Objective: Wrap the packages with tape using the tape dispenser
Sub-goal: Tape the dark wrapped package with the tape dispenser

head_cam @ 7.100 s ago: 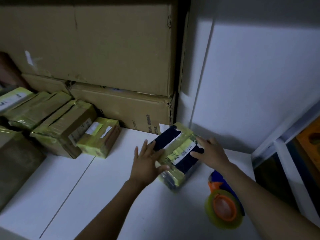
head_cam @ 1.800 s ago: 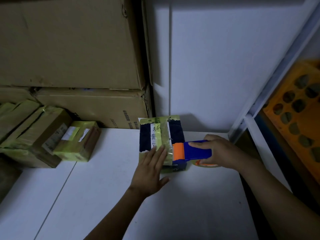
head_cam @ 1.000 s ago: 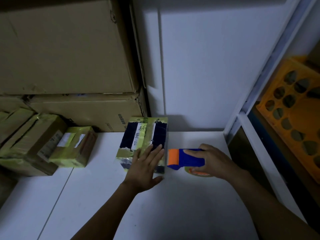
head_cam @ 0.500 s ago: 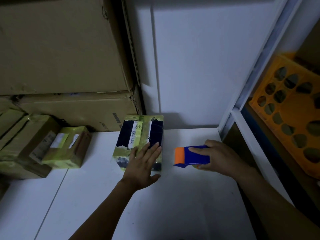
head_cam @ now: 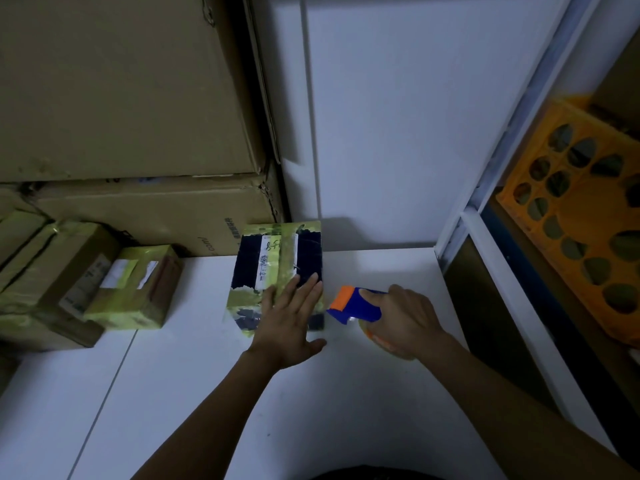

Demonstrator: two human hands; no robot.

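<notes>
The package [head_cam: 277,265] sits far on the desk [head_cam: 207,393], beside stacked cartons [head_cam: 138,216]. The left grip [head_cam: 287,317] lies flat, fingers straight, on its near end. The right grip [head_cam: 405,320] curls round the tape dispenser [head_cam: 349,304], just right of it. Pin the package firmly, seat the tape end, then pull evenly.

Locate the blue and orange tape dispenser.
Head view, right of centre: the blue and orange tape dispenser is gripped in the right hand, just right of the dark taped package.
</notes>
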